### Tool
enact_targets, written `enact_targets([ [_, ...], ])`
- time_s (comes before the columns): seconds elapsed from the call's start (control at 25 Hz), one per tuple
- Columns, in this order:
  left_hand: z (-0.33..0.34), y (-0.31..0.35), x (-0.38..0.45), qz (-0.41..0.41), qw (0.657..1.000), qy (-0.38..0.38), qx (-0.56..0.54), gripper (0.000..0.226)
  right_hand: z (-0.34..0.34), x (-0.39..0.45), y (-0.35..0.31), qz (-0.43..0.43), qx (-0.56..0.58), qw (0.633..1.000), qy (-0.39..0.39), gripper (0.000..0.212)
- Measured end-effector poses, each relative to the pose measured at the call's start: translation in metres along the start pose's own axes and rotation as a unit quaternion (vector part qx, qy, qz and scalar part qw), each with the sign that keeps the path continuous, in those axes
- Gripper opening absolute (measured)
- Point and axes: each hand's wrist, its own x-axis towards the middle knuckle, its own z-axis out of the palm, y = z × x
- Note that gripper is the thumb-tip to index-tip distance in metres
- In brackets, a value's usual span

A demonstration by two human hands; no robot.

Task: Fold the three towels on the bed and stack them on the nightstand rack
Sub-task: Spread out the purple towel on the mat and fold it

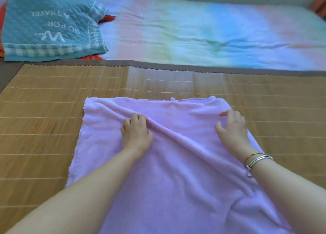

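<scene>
A lilac towel (pixel 176 163) lies spread on the straw mat (pixel 44 110), reaching from the mat's middle down to the bottom edge of the view. A diagonal wrinkle runs across it. My left hand (pixel 136 131) rests palm down on the towel's upper middle, fingers curled against the wrinkle. My right hand (pixel 232 128) lies flat near the towel's right edge, fingers spread. A teal towel (pixel 49 25) with white lettering lies at the far left, on top of an orange-red cloth (pixel 107 18) that pokes out beneath it.
Beyond the mat's brown border, a pastel rainbow sheet (pixel 211 36) covers the rest of the bed. A wall runs along the far side. Bracelets (pixel 255 160) circle my right wrist. No nightstand rack is in view.
</scene>
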Motion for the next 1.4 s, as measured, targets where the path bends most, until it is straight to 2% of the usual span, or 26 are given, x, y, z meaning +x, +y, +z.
enact_targets([
  [0.12, 0.039, 0.055, -0.005, 0.056, 0.996, -0.063, -0.022, 0.050, -0.020, 0.005, 0.051, 0.135, 0.046, 0.990, -0.017, 0.037],
  [0.2, 0.060, 0.070, -0.009, 0.033, 0.994, -0.094, -0.053, 0.078, -0.028, 0.009, 0.077, 0.252, 0.108, 0.961, -0.035, 0.030],
  [0.28, 0.074, 0.071, -0.013, -0.010, 0.987, -0.062, -0.148, 0.092, -0.032, 0.017, 0.088, 0.321, 0.229, 0.915, -0.088, 0.023],
  [0.32, 0.077, 0.069, -0.013, -0.025, 0.977, -0.033, -0.211, 0.089, -0.034, 0.020, 0.088, 0.328, 0.294, 0.890, -0.121, 0.026],
  [0.4, 0.079, 0.066, -0.012, -0.043, 0.958, -0.025, -0.282, 0.073, -0.037, 0.023, 0.079, 0.277, 0.379, 0.862, -0.193, 0.024],
  [0.48, 0.078, 0.064, -0.007, -0.050, 0.958, -0.062, -0.274, 0.060, -0.034, 0.022, 0.065, 0.143, 0.388, 0.881, -0.229, 0.017],
  [0.56, 0.078, 0.064, 0.000, -0.057, 0.962, -0.090, -0.250, 0.053, -0.028, 0.020, 0.053, -0.057, 0.296, 0.922, -0.243, 0.020],
  [0.64, 0.079, 0.065, 0.003, -0.065, 0.965, -0.108, -0.229, 0.051, -0.017, 0.015, 0.049, -0.219, 0.126, 0.930, -0.265, 0.030],
  [0.68, 0.079, 0.064, 0.004, -0.068, 0.966, -0.113, -0.223, 0.051, -0.011, 0.011, 0.050, -0.263, 0.056, 0.930, -0.251, 0.032],
  [0.72, 0.079, 0.063, 0.005, -0.071, 0.966, -0.116, -0.221, 0.052, -0.007, 0.009, 0.053, -0.270, 0.017, 0.938, -0.217, 0.029],
  [0.8, 0.080, 0.062, 0.005, -0.074, 0.966, -0.115, -0.221, 0.052, -0.005, 0.012, 0.058, -0.182, 0.010, 0.973, -0.142, 0.014],
  [0.88, 0.079, 0.064, 0.005, -0.080, 0.965, -0.110, -0.225, 0.052, -0.002, 0.017, 0.064, -0.088, -0.058, 0.988, -0.116, 0.029],
  [0.92, 0.079, 0.065, 0.004, -0.082, 0.964, -0.107, -0.229, 0.053, 0.001, 0.020, 0.066, -0.068, -0.108, 0.985, -0.115, 0.036],
  [1.04, 0.076, 0.068, 0.003, -0.094, 0.958, -0.100, -0.252, 0.054, 0.010, 0.029, 0.071, -0.081, -0.200, 0.974, -0.063, 0.036],
  [1.2, 0.073, 0.071, 0.001, -0.101, 0.953, -0.096, -0.267, 0.054, 0.010, 0.037, 0.084, -0.221, -0.254, 0.941, -0.007, 0.006],
  [1.28, 0.071, 0.072, 0.000, -0.102, 0.951, -0.097, -0.275, 0.054, 0.000, 0.048, 0.092, -0.258, -0.262, 0.930, 0.004, 0.014],
  [1.32, 0.071, 0.073, 0.000, -0.103, 0.950, -0.096, -0.278, 0.054, -0.006, 0.058, 0.097, -0.235, -0.259, 0.937, 0.018, 0.016],
  [1.4, 0.071, 0.074, 0.000, -0.105, 0.950, -0.086, -0.282, 0.055, -0.023, 0.084, 0.109, -0.130, -0.251, 0.958, 0.054, 0.014],
])
